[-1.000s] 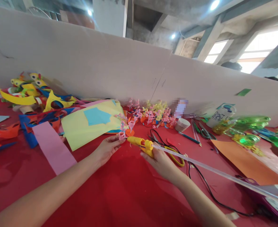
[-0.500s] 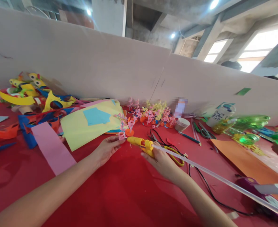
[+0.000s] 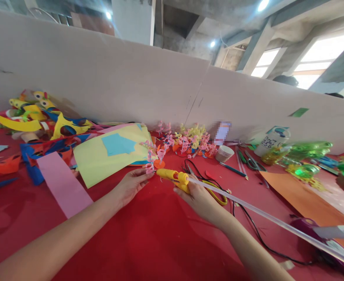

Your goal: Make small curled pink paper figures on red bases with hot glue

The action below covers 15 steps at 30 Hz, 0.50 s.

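My right hand (image 3: pixel 197 195) is wrapped round a yellow hot glue gun (image 3: pixel 172 176), its nozzle pointing left. A long clear glue stick (image 3: pixel 248 207) runs out of the gun's back toward the lower right. Between the fingertips of my left hand (image 3: pixel 133 185) is a pink curled paper strip (image 3: pixel 149 166), and the nozzle meets it or sits just beside it. Just behind stand several pink and yellow paper curls (image 3: pixel 186 140), some on orange paper bases. Beneath both hands lies the red tabletop (image 3: pixel 148 238).
Yellow paper (image 3: pixel 93 166) and a pink strip (image 3: pixel 63 183) lie left, near coloured cutouts (image 3: pixel 31 117). To the right are a paper cup (image 3: pixel 225 153), a pencil (image 3: pixel 233 170), scissors (image 3: pixel 255 162), orange paper (image 3: pixel 300 199) and a black cord (image 3: pixel 256 230). A white board (image 3: pixel 116 78) stands behind.
The whole view has shifted slightly. Both hands keep their grips, and the glue gun's nozzle stays at the pink paper curl.
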{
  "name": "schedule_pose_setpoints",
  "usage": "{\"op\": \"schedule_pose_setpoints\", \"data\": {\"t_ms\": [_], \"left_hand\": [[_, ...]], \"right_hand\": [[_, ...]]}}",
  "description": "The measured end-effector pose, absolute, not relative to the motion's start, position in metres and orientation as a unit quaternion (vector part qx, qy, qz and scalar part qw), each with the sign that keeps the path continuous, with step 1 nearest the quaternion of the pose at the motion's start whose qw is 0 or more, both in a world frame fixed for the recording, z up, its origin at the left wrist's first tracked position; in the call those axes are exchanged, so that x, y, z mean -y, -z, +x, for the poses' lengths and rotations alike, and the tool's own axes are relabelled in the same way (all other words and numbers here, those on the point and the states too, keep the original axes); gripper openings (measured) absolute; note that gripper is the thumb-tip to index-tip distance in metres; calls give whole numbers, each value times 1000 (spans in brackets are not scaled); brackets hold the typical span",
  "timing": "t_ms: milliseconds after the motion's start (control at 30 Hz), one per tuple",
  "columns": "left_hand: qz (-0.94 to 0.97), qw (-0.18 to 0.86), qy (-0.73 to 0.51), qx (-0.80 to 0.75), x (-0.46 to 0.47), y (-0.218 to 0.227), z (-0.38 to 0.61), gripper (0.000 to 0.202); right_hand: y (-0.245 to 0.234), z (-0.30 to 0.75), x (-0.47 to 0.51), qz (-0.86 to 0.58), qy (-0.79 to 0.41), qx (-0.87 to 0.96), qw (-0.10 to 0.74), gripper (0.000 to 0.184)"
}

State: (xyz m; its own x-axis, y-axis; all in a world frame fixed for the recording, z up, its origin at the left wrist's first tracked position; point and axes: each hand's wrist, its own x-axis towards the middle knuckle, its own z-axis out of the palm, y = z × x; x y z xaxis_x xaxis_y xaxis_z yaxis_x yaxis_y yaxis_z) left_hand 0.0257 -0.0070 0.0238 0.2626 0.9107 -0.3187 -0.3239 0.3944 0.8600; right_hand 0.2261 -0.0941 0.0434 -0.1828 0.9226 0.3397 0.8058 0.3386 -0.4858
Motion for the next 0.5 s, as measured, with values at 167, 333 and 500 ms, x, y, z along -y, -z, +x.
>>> {"op": "schedule_pose_setpoints", "data": {"t_ms": [167,333,500], "left_hand": [[335,720,-436,-425,8,-26,26,18],[332,714,-432,-440,7,-27,25,18],[353,702,-419,-455,6,-25,22,19]], "right_hand": [[-43,227,93,-568,-126,755,303,22],[-54,259,91,-627,-226,665,336,37],[-51,333,84,-711,-229,569,344,50]]}}
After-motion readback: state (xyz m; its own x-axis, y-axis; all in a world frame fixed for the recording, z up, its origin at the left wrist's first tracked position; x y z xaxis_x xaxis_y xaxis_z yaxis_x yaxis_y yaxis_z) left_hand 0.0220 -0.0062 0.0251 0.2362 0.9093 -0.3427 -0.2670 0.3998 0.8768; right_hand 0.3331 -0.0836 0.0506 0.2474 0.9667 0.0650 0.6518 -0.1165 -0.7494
